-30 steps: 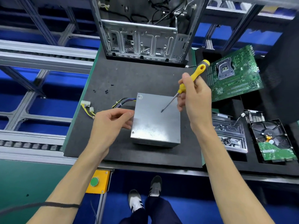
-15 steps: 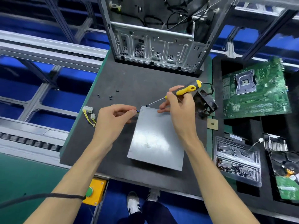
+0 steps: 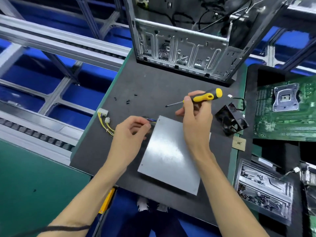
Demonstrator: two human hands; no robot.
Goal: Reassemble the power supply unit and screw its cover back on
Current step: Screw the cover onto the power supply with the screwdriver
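Observation:
The power supply unit [image 3: 171, 156], a grey metal box with its flat cover up, lies on the black mat [image 3: 153, 93]. Its cable bundle [image 3: 150, 119] leaves the far-left corner. My left hand [image 3: 130, 134] hovers at that corner with thumb and fingertips curled together beside the cables; whether they pinch anything is too small to see. My right hand [image 3: 195, 120] grips a yellow-and-black screwdriver [image 3: 205, 96] above the unit's far edge. Its tip points left, clear of the cover.
An open computer case [image 3: 184, 48] stands at the back of the mat. Loose black screws [image 3: 128, 100] and white connectors on yellow wires [image 3: 103, 113] lie left. A black fan [image 3: 230, 120], a chip [image 3: 239, 143], a motherboard [image 3: 282, 108] and a plastic tray [image 3: 263, 190] sit right.
The screwdriver went from the cover's middle to its far-left corner, then lifted off beyond the unit. My left hand moved from the unit's side to that corner.

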